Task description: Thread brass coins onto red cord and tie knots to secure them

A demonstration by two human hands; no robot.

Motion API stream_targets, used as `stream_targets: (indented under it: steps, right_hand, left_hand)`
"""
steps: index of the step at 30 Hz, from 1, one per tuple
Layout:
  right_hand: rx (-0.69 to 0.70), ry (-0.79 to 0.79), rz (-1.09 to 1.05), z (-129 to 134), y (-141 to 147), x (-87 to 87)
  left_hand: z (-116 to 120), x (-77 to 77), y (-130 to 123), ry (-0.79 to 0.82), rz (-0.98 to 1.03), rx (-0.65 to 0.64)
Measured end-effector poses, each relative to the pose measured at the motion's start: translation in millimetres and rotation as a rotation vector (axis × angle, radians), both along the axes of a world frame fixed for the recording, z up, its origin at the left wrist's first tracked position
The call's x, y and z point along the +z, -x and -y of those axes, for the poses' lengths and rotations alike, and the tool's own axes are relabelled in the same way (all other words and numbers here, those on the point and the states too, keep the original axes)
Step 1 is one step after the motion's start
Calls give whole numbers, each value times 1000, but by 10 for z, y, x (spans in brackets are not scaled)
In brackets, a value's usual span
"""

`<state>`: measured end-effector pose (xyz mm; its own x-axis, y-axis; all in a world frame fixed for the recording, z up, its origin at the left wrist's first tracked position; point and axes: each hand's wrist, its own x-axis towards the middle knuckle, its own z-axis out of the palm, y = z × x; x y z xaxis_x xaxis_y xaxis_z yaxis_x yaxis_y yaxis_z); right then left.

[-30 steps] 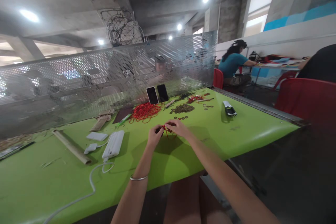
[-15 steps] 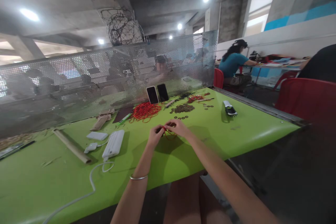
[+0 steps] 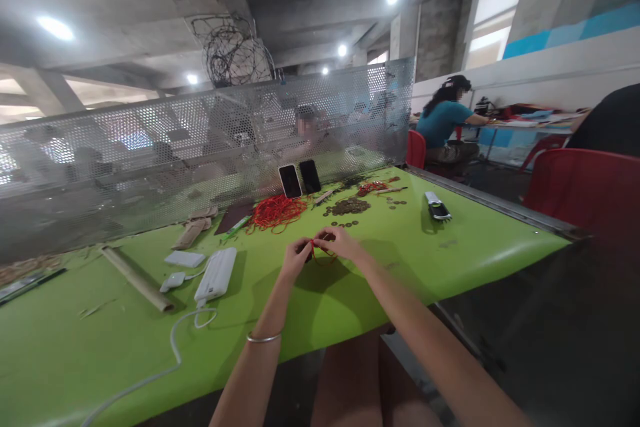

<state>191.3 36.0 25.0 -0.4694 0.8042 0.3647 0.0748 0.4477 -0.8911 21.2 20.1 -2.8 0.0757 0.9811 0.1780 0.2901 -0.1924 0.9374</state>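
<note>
Both hands meet just above the green tabletop (image 3: 400, 267), pinching a thin red cord (image 3: 325, 254) between them. My left hand (image 3: 297, 256) is closed on the cord from the left, a silver bangle on its wrist. From the right, my right hand (image 3: 338, 241) pinches the same cord, and a loose loop of it hangs under the fingers. Whether a coin is on the cord is too small to tell. Just beyond the hands lie a short row of coins (image 3: 345, 223) and a heap of round, dark brass coins (image 3: 351, 207). A tangled pile of red cords (image 3: 277, 212) lies beyond my left hand.
Two phones (image 3: 291, 181) lean by the perforated metal screen (image 3: 200, 153). At left are a white power bank (image 3: 216, 273) with its cable and a cardboard tube (image 3: 136, 279). A black-and-white device (image 3: 437, 207) stands at right. A person in blue (image 3: 443, 121) sits beyond the table.
Almost nothing differs. The fingers of both hands have shifted very slightly around the red cord.
</note>
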Motion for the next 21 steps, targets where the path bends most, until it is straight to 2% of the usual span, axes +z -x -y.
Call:
stream_targets:
  steps: [8,16,21]
  right_hand:
    - [9,-6,35,7,15,-40]
    - [-67,-123,-6,0,62,-72]
    - [-90,-80,-42,1,62,-70]
  left_hand:
    - [5,12,-6,26,5,-23]
    - [-30,-21,3,59,-8,-11]
    - [-26,-19,-7,57,-22,-20]
